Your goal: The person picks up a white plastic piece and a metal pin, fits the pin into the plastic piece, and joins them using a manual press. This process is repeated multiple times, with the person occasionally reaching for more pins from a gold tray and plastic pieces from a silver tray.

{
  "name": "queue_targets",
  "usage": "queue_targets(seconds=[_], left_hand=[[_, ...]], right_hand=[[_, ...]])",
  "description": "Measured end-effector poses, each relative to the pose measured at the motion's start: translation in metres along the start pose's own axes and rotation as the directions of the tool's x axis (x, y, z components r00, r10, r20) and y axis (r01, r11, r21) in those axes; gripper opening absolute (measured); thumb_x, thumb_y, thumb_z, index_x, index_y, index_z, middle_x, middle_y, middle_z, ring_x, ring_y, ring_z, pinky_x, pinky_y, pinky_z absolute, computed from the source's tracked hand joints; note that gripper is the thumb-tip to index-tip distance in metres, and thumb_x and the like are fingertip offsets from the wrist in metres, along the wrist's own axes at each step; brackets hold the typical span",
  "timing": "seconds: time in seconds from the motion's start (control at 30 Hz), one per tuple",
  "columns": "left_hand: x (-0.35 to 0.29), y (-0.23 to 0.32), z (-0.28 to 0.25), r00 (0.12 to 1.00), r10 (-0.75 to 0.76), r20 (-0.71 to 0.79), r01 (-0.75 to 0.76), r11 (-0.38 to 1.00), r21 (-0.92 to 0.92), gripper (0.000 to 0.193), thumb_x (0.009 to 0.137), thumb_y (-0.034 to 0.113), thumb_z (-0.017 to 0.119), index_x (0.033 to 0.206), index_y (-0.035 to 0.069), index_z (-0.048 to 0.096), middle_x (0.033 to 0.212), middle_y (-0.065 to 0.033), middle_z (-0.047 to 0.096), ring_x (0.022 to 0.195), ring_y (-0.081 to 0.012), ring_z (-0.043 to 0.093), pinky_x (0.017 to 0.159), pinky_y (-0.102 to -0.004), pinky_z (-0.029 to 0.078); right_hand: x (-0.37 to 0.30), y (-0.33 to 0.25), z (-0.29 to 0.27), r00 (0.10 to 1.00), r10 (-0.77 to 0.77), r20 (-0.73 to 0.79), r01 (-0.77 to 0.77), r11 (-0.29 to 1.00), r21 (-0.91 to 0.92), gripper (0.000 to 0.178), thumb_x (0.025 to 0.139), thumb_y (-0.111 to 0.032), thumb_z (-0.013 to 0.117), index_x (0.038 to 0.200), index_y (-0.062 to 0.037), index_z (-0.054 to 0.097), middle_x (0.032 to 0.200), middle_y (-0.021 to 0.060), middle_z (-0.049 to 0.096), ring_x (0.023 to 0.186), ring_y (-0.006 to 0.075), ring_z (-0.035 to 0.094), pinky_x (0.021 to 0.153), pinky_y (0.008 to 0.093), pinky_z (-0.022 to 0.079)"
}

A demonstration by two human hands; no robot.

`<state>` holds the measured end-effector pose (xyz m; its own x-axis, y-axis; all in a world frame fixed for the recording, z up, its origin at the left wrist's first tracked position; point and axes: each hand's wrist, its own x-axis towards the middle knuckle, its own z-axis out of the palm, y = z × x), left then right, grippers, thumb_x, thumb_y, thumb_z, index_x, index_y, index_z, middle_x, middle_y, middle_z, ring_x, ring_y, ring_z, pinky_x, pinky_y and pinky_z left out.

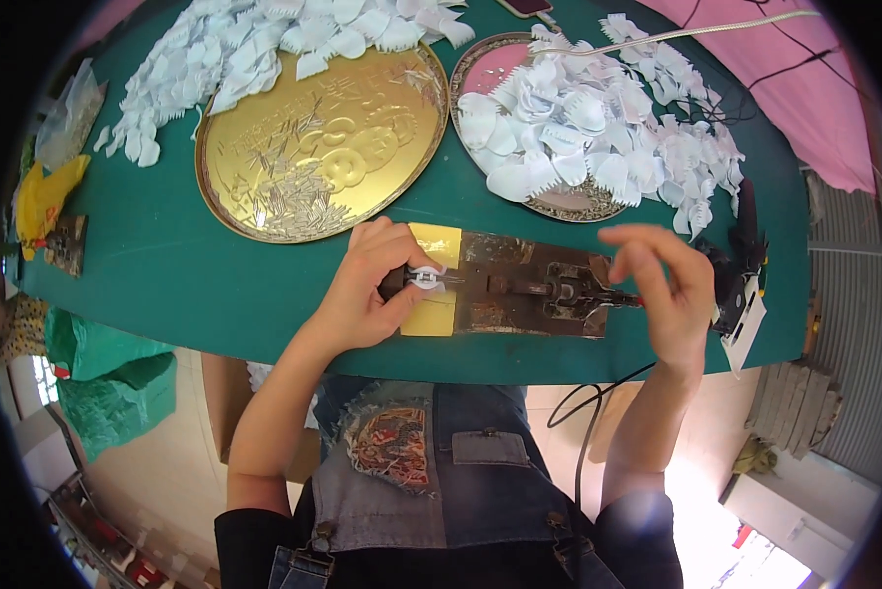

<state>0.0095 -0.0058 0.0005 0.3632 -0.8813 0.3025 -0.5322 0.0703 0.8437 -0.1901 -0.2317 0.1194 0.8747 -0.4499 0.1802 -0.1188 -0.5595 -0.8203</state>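
My left hand [372, 290] pinches a small white plastic piece [424, 278] between thumb and fingers, at the left end of a dark metal jig [485, 309]. Yellow plates [431, 316] lie on the jig under that piece. A push-type toggle clamp [559, 292] is mounted on the jig's right half, its plunger pointing left toward the white piece. Over the red-tipped end of the clamp's handle [630, 299] hovers my right hand [672, 285], its fingers bent and apart, with nothing seen in them. Whether the thumb touches the handle cannot be made out.
A gold round tray [382, 147] holds many small metal pins. Beside it, a second tray [475, 74] carries a heap of white toothed plastic pieces [569, 128]; another heap [205, 59] lies at the far left. A black device [741, 280] stands right. A black cable [583, 412] hangs over the front edge.
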Motion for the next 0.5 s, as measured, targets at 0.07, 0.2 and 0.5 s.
queue_targets(seconds=[0.07,0.2,0.5], left_hand=[[0.001,-0.001,-0.003,1.0,0.002,-0.01,-0.002,1.0,-0.006,0.018,0.075,0.007,0.075,0.091,0.01,0.066,0.082,-0.0029,0.055,0.083,-0.0244,0.047,0.086,-0.0355,0.034],[0.003,0.005,-0.004,1.0,-0.028,0.005,0.028,0.999,-0.039,0.022,0.074,0.012,0.08,0.091,0.01,0.066,0.088,-0.0025,0.059,0.091,-0.0236,0.054,0.091,-0.0349,0.035],[-0.001,0.038,-0.029,0.956,0.116,-0.271,-0.165,0.973,-0.164,0.025,0.073,0.015,0.085,0.088,0.007,0.067,0.088,-0.0055,0.067,0.087,-0.0254,0.061,0.084,-0.0373,0.045]], right_hand=[[-0.002,0.016,0.0,0.997,0.042,-0.065,-0.024,0.965,0.261,0.023,0.099,-0.01,0.054,0.109,0.0042,0.07,0.082,0.0042,0.061,0.08,0.0107,0.056,0.074,0.0268,0.044],[-0.038,0.052,-0.023,0.846,0.16,-0.508,-0.06,0.976,0.209,0.031,0.101,-0.019,0.052,0.113,0.0039,0.069,0.084,0.0047,0.062,0.079,0.0105,0.054,0.077,0.0248,0.042],[-0.103,0.118,-0.021,0.666,0.374,-0.646,-0.295,0.927,0.233,0.018,0.099,-0.009,0.063,0.112,-0.0002,0.071,0.095,0.0009,0.065,0.081,0.007,0.054,0.075,0.0206,0.043]])
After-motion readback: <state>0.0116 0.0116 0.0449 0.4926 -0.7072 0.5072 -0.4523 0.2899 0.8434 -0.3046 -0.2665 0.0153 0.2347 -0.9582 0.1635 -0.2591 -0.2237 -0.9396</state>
